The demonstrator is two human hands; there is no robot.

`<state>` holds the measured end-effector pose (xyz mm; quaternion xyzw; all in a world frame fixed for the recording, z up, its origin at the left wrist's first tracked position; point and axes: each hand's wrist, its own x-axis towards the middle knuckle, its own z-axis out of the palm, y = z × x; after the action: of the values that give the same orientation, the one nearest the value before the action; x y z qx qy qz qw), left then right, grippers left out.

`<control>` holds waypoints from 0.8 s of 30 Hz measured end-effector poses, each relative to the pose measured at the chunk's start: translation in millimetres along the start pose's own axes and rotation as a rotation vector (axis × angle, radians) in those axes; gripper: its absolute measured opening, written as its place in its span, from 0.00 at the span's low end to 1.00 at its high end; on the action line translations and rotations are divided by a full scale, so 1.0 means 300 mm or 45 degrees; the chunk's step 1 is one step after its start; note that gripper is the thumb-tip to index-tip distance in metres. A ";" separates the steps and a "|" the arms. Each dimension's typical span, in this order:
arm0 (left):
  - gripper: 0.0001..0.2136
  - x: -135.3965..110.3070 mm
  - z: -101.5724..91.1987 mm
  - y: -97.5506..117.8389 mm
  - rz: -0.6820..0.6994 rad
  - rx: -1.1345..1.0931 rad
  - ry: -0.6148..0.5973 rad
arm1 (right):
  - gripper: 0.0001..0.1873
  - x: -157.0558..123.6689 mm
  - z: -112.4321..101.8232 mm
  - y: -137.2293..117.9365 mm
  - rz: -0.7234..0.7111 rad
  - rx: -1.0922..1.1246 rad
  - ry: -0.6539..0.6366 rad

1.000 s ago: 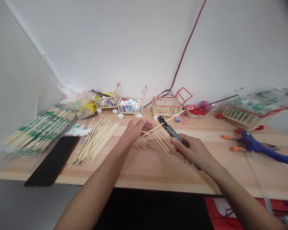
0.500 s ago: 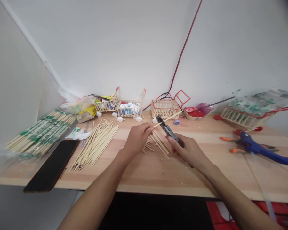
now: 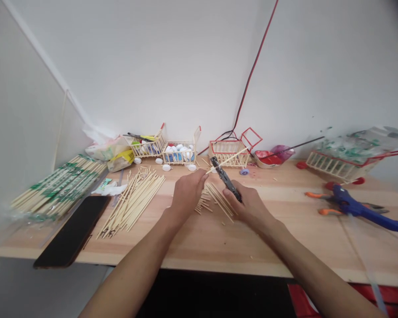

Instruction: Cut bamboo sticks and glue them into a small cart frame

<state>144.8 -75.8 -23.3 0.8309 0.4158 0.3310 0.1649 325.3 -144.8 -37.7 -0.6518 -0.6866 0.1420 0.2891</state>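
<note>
My left hand (image 3: 187,193) pinches one end of a thin bamboo stick (image 3: 230,158) that slants up to the right. My right hand (image 3: 248,207) is closed round the handles of black cutting pliers (image 3: 223,176), whose jaws sit on the stick close to my left fingertips. Both hands hover over a small heap of short cut sticks (image 3: 212,199) on the wooden table (image 3: 219,238).
Loose long sticks (image 3: 135,198) and wrapped chopstick packs (image 3: 56,185) lie left, beside a black phone (image 3: 71,232). Several small stick carts (image 3: 181,153) line the wall, one with red edges (image 3: 230,152). A blue glue gun (image 3: 361,207) and orange-handled tool (image 3: 318,203) lie right.
Both hands have drawn closer together and slightly left. The pliers' jaws slid down the stick toward my left fingers, and the view tilted up a little.
</note>
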 end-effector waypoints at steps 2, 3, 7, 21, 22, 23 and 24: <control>0.16 -0.004 0.006 0.010 0.012 0.018 0.013 | 0.21 -0.011 -0.002 0.008 -0.002 -0.007 0.008; 0.16 -0.005 0.008 0.014 0.020 0.033 0.016 | 0.21 -0.015 -0.002 0.014 -0.002 -0.008 0.012; 0.16 -0.010 0.010 0.023 0.053 0.136 -0.019 | 0.21 -0.024 0.002 0.035 -0.014 0.024 0.037; 0.16 -0.007 0.040 0.001 0.073 0.462 -0.106 | 0.25 -0.035 0.008 0.041 0.064 0.117 -0.001; 0.16 -0.008 0.042 0.000 0.076 0.470 -0.103 | 0.25 -0.036 0.008 0.041 0.064 0.114 -0.001; 0.16 -0.009 0.044 -0.002 0.078 0.476 -0.100 | 0.25 -0.036 0.007 0.041 0.063 0.111 -0.001; 0.17 -0.009 0.046 -0.003 0.079 0.481 -0.099 | 0.25 -0.037 0.007 0.041 0.062 0.107 0.000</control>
<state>152.5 -77.3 -35.0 0.8717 0.4378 0.2196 0.0117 334.0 -153.9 -48.7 -0.6557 -0.6639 0.1776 0.3127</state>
